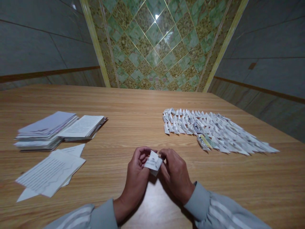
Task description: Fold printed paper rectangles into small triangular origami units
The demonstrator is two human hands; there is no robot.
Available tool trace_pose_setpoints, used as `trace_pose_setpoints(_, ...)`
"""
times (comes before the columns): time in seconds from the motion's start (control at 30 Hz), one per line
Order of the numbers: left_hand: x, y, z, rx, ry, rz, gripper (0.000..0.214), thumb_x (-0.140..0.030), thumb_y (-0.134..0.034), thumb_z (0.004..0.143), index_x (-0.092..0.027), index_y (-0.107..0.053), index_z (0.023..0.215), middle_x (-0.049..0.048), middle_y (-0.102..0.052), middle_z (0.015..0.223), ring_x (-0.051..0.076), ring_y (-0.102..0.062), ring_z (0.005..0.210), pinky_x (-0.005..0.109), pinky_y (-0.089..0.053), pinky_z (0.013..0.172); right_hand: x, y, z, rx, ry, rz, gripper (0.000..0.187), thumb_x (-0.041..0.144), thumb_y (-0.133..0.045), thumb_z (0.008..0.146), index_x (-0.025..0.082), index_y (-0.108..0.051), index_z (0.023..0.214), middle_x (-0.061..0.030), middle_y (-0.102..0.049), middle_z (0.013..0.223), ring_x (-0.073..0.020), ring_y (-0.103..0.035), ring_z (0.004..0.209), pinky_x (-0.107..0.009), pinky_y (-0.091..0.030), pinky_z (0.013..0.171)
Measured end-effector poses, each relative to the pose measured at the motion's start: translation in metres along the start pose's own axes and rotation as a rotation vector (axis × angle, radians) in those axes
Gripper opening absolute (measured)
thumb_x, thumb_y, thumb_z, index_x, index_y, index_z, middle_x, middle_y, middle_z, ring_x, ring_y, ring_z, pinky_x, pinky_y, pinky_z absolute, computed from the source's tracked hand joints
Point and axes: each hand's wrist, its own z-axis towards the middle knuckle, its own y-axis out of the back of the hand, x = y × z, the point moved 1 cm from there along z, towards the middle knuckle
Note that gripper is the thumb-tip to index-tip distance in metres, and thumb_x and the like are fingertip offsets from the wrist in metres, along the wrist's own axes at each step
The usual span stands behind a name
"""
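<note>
Between my two hands, just above the table's near middle, is a small folded paper piece (pixel 153 161) with printed text on it. My left hand (pixel 138 171) grips its left side, fingers curled behind it. On the other side my right hand (pixel 175 173) pinches the right edge with thumb and fingers. Parts of the paper are covered by the fingers. Many similar folded paper pieces (pixel 214 130) stand in packed rows to the right, one of them with yellow and green print at the near edge.
At the left lie a stack of cut paper (pixel 49 127), a second stack of printed sheets (pixel 82 126) against it, and a few loose sheets (pixel 51 173) nearer me. The wooden table (pixel 128 117) reaches a wall with green patterned tiles (pixel 157 54).
</note>
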Motion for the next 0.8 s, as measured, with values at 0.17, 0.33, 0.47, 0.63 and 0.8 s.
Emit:
trace_pose_setpoints(0.17, -0.0011, 0.0035, -0.0017, -0.012, 0.015, 0.025, 0.018, -0.013, -0.062, 0.078, -0.021, -0.057, 0.094, 0.0028, -0.071, 0.097, 0.019, -0.067, 0.088, 0.027, -0.052, 0.074, -0.0016, -0.0017, -0.0042, 0.064, 0.007, 0.042, 0.012, 0.009, -0.048, 0.090, 0.019, -0.053, 0.088, -0.0031, -0.058, 0.078, -0.0187, -0.054, 0.072, -0.029, -0.040, 0.063)
trace_pose_setpoints(0.33, -0.0001, 0.0061, -0.0021, -0.017, -0.013, 0.024, 0.019, -0.011, -0.061, 0.077, -0.021, -0.057, 0.093, 0.0008, -0.071, 0.092, 0.018, -0.066, 0.088, 0.024, -0.049, 0.072, -0.0037, -0.0029, -0.0068, 0.095, -0.006, 0.117, 0.014, 0.007, -0.048, 0.089, 0.020, -0.053, 0.091, -0.0027, -0.058, 0.081, -0.0178, -0.054, 0.074, -0.028, -0.041, 0.066)
trace_pose_setpoints(0.47, 0.0008, 0.0051, -0.0015, -0.033, 0.025, 0.006, 0.025, -0.013, -0.062, 0.076, -0.022, -0.055, 0.098, -0.0014, -0.068, 0.084, 0.016, -0.065, 0.077, 0.021, -0.046, 0.062, -0.0026, -0.0024, -0.0058, 0.090, -0.007, 0.137, 0.014, 0.007, -0.048, 0.086, 0.020, -0.053, 0.089, -0.0015, -0.056, 0.077, -0.0173, -0.052, 0.072, -0.027, -0.040, 0.064)
trace_pose_setpoints(0.63, 0.0021, 0.0052, -0.0009, -0.054, -0.022, 0.022, 0.021, -0.011, -0.062, 0.072, -0.021, -0.057, 0.090, -0.0030, -0.063, 0.077, 0.014, -0.060, 0.069, 0.019, -0.045, 0.058, -0.0010, -0.0022, -0.0050, 0.068, -0.020, 0.187, 0.016, 0.005, -0.047, 0.083, 0.020, -0.053, 0.085, -0.0002, -0.054, 0.074, -0.0160, -0.052, 0.069, -0.025, -0.039, 0.061)
trace_pose_setpoints(0.8, 0.0041, 0.0103, -0.0013, -0.035, -0.113, 0.147, 0.014, -0.014, -0.063, 0.073, -0.021, -0.059, 0.085, -0.0020, -0.065, 0.077, 0.015, -0.061, 0.068, 0.022, -0.047, 0.060, -0.0018, 0.0017, -0.0057, 0.048, -0.105, 0.281, 0.017, 0.008, -0.046, 0.081, 0.019, -0.055, 0.090, -0.0021, -0.058, 0.079, -0.0168, -0.055, 0.073, -0.027, -0.042, 0.064)
